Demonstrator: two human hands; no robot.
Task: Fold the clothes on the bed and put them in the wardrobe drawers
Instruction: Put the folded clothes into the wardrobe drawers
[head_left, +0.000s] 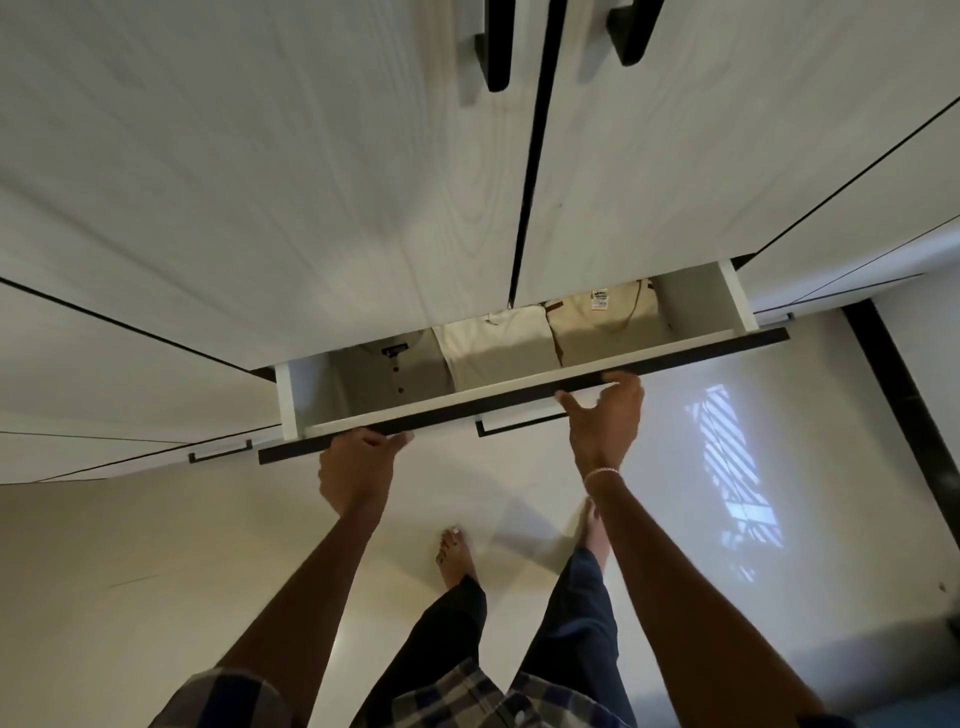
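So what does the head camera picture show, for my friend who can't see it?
A person's left hand grips and right hand touches the front edge of an open wardrobe drawer, seen from above. Three folded shirts, brown, cream and beige, lie side by side inside.

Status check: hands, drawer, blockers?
Left hand grips drawer front edge; right hand open against it. Part open, three folded shirts inside. No obstruction visible.

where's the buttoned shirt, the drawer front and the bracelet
buttoned shirt (410, 364): head view, on its front beside the row of buttons.
drawer front (467, 409): head view, on the black top edge between the two hands.
bracelet (602, 473): head view, on the band across the right wrist.
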